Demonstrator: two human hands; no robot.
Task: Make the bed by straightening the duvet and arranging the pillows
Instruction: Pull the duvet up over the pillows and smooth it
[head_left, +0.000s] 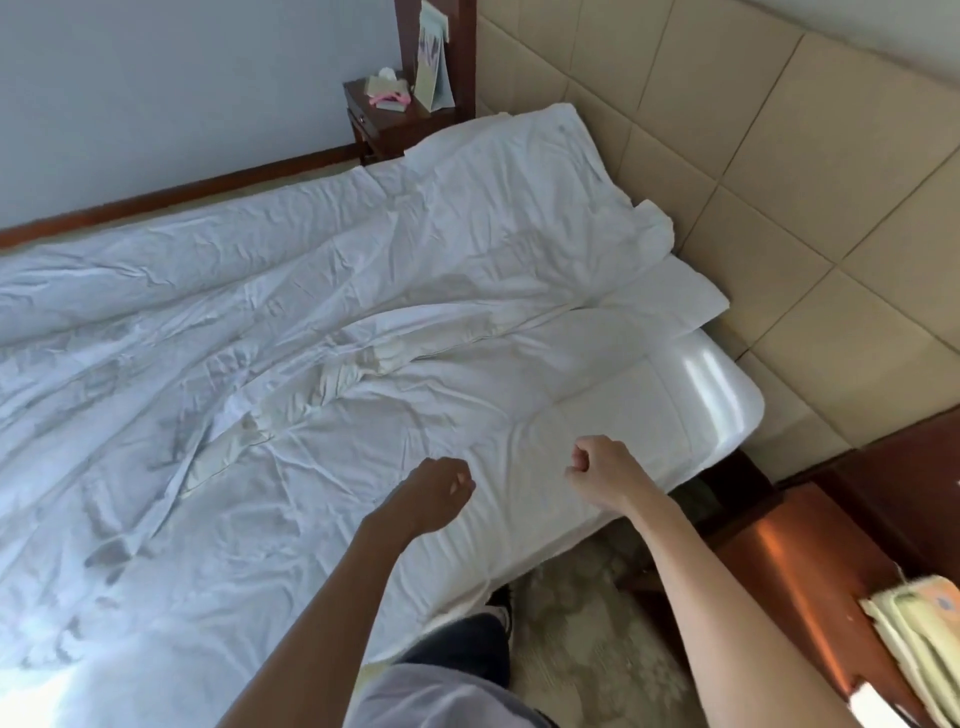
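A wrinkled white duvet (270, 332) lies spread over most of the bed, its edge running diagonally from the lower left up toward the headboard. A white pillow (670, 296) shows at the head of the bed, partly under the duvet's corner. Another bulge under the duvet at the far head end may be a second pillow (519, 150). The bare white sheet (613, 410) covers the near corner. My left hand (436, 493) hovers over the sheet with fingers curled, holding nothing. My right hand (602, 473) hovers beside it as a fist, also holding nothing.
A beige padded headboard (779, 171) runs along the right. A dark wooden nightstand (384, 114) with small items stands at the far side. A wooden bedside table (810, 577) with papers is near my right arm. Patterned carpet (587, 639) lies below.
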